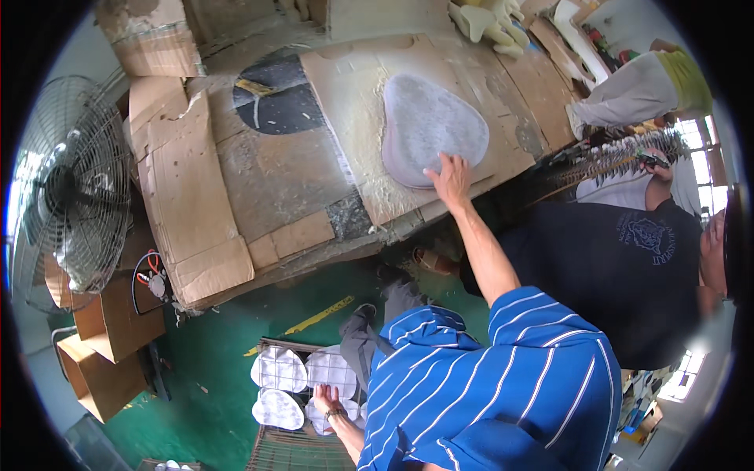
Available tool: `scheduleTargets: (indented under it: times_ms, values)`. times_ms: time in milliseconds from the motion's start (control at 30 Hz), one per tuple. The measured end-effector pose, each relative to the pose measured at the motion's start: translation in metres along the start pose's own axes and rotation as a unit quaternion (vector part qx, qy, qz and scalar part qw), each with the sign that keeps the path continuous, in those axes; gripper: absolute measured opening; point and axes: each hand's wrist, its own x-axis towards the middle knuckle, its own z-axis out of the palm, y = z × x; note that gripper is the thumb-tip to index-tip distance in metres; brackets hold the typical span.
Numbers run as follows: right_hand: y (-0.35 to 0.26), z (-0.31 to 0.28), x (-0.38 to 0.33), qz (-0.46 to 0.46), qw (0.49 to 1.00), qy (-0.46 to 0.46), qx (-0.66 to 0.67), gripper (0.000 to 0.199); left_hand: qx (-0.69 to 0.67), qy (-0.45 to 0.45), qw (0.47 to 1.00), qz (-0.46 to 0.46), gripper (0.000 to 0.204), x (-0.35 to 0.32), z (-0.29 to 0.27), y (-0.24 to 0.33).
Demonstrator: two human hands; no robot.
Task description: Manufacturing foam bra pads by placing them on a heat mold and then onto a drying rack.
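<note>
On the cardboard-covered workbench lies a thick, grey-white slab (432,125) shaped like a rounded triangle. My right hand (451,179) touches its near edge, with the thumb and fingers apart. Low on my left, my left hand (325,399) reaches over a wire rack (294,344) that holds several white rounded pieces. The fingers look spread against one white piece (320,414), part of which is hidden under the hand. Left of the hand lies another white oval piece (277,410).
Pale powdery residue covers the cardboard sheet (357,118). A black round patch (279,93) lies farther left. A large fan (71,188) and cardboard boxes (106,377) stand at left. A person in a black shirt (597,267) is close on my right; gloves (491,25) lie at the back.
</note>
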Motion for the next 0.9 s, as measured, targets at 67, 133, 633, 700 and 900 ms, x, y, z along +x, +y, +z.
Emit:
scheduleTargets:
  times_ms: [67, 133, 633, 700, 900]
  values:
    - [0.023, 0.006, 0.015, 0.027, 0.998, -0.065, 0.005, 0.045, 0.006, -0.046, 0.999, 0.017, 0.048, -0.007, 0.029, 0.016]
    - [0.020, 0.008, 0.029, -0.009, 0.996, -0.093, -0.013, 0.037, 0.012, -0.084, 0.995, 0.059, 0.046, -0.014, 0.059, 0.032]
    - [-0.156, -0.186, 0.142, -0.271, 0.958, -0.055, 0.069, 0.021, 0.185, -0.508, 0.800, 0.258, 0.039, -0.262, 0.359, 0.156]
    - [-0.230, -0.215, 0.097, -0.294, 0.940, -0.144, 0.092, 0.025, 0.111, -0.565, 0.779, 0.247, 0.061, -0.277, 0.360, 0.158]
    - [-0.331, -0.215, -0.056, -0.372, 0.871, -0.284, 0.146, 0.034, 0.044, -0.262, 0.800, 0.538, 0.096, -0.305, 0.304, 0.161]
